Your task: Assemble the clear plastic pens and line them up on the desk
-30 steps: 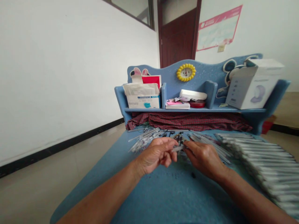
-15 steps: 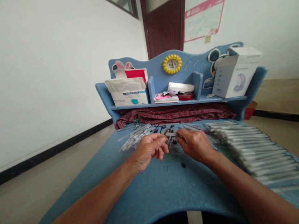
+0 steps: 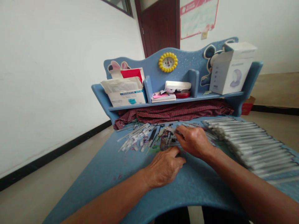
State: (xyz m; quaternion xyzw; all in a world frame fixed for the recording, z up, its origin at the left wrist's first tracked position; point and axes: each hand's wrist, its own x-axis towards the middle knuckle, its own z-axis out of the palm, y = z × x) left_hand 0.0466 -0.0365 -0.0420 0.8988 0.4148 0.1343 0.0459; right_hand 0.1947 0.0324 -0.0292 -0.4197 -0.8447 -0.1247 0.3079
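Right hand (image 3: pixel 195 141) on a tube (image 3: pixel 170 129), left hand (image 3: pixel 164 168) low at the desk (image 3: pixel 98 186)

Right hand: fingers bent and pinched together, back of hand up. A pale tube pokes out to the left of the fingertips, apparently gripped; its far end blurs into the clutter behind. Left hand: just below and left of the right, close to the desk top, palm down, thumb and forefinger curled toward each other. Cannot tell whether anything sits between them.

Beyond the hands, small dark and clear parts (image 3: pixel 166 137) lie scattered mid-desk. Left of these, a loose fan of clear tubes (image 3: pixel 137 136), some crossing. More thin tubes lie partly behind the right hand. Far right, a thick stack (image 3: pixel 253 146) of pale tubes, side by side, near the right forearm.

Back edge: crumpled red checked cloth (image 3: pixel 168 114) under a blue shelf (image 3: pixel 217 96). On the shelf, left to right: mask box (image 3: pixel 128 98), papers (image 3: pixel 163 98), red tin (image 3: pixel 182 94), tall white box (image 3: pixel 230 73). Yellow-rimmed dial (image 3: pixel 168 62) on the backboard. Dark red door (image 3: pixel 161 28) behind.
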